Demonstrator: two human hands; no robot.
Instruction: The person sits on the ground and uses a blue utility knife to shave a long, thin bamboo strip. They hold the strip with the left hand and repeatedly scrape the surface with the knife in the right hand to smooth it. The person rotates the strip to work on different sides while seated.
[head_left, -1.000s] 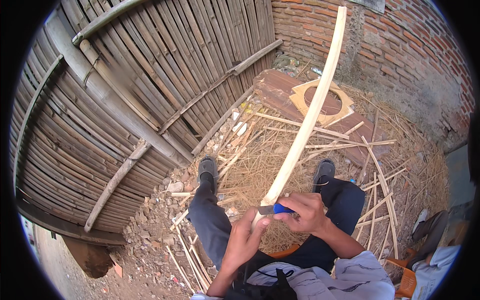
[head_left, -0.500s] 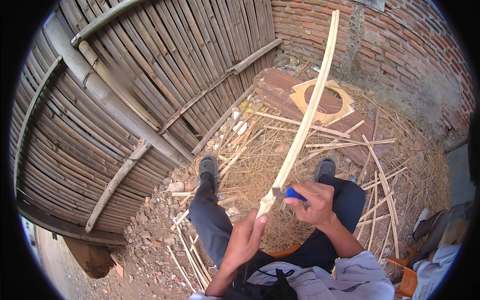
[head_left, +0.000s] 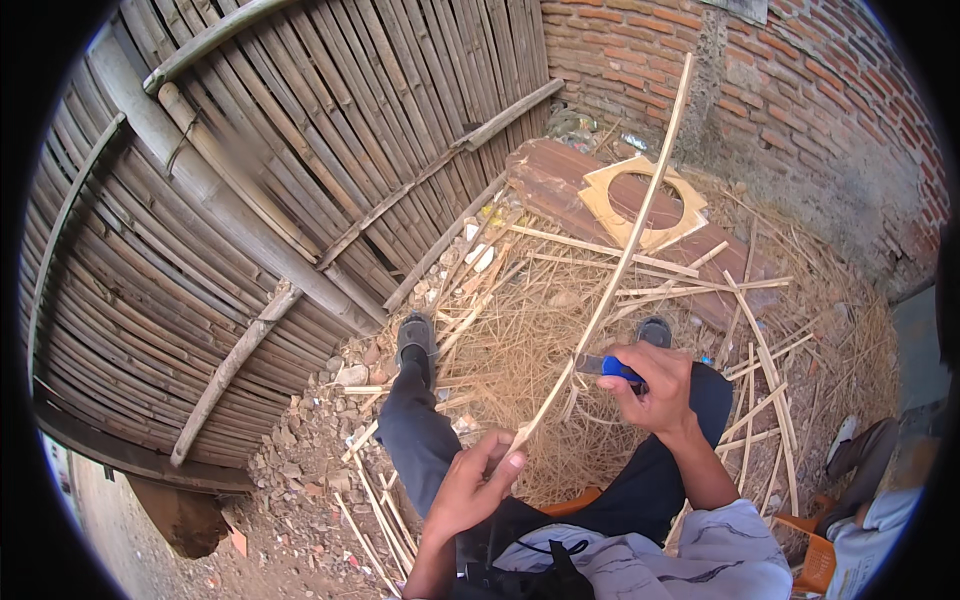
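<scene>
A long pale bamboo strip (head_left: pixel 622 262) slants up and away from me, its narrow side turned toward me. My left hand (head_left: pixel 475 487) is closed round its near end. In my right hand (head_left: pixel 652 388) is a knife (head_left: pixel 614 368) with a blue handle, fingers wrapped round it. The short blade lies against the strip's right side, some way above my left hand. Thin shavings hang beside the strip just under the blade.
Shavings (head_left: pixel 560 300) and loose strips (head_left: pixel 765 370) litter the ground between and beside my feet. A brown board (head_left: pixel 560 175) bearing a wooden piece with a round hole (head_left: pixel 600 195) lies ahead. A bamboo wall (head_left: pixel 300 130) stands left, a brick wall (head_left: pixel 810 90) behind. Another person's leg (head_left: pixel 862 460) shows at right.
The strip has turned from its broad face to its narrow edge and tilted right. My right hand and knife have moved up and right; my left hand has shifted slightly lower left.
</scene>
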